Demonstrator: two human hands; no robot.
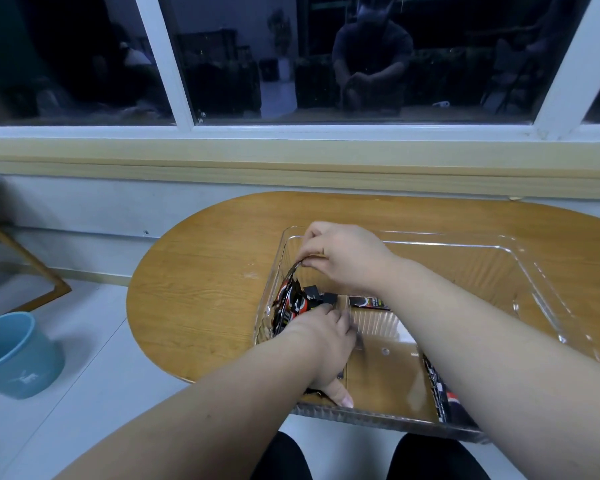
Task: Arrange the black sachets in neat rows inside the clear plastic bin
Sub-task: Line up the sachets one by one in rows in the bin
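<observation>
The right hand is pinching the top edge of the thin black foil sachets, which are leaning on the left wall of the clear plastic bin. The left hand is pressing flat on more near the front-left corner. They look light, bendy and slippery, so holding the edges works best.

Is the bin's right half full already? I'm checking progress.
No: the right half of the clear bin is bare, with sachets bunched at its left.
</observation>
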